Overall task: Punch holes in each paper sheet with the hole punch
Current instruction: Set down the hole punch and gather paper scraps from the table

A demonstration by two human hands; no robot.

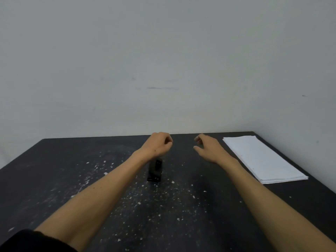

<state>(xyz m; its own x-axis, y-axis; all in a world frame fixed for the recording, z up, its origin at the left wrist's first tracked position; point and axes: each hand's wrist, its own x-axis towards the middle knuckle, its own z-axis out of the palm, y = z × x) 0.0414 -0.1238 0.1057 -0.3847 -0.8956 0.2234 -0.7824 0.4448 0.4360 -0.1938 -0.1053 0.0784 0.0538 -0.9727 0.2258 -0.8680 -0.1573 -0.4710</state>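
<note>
A small black hole punch [155, 171] stands on the dark table [54, 170], near the middle, partly hidden under my left wrist. A stack of white paper sheets [261, 157] lies flat at the table's right side. My left hand [160, 143] hovers above and beyond the punch, its fingers loosely curled and holding nothing. My right hand [207, 147] is stretched out over the table between the punch and the paper, fingers relaxed and slightly bent, empty.
Several small white paper bits [138, 202] are scattered over the table's middle and left. A pale wall [163, 70] rises directly behind the table's far edge and along its right side. A dark sleeve [27, 240] shows at the bottom left.
</note>
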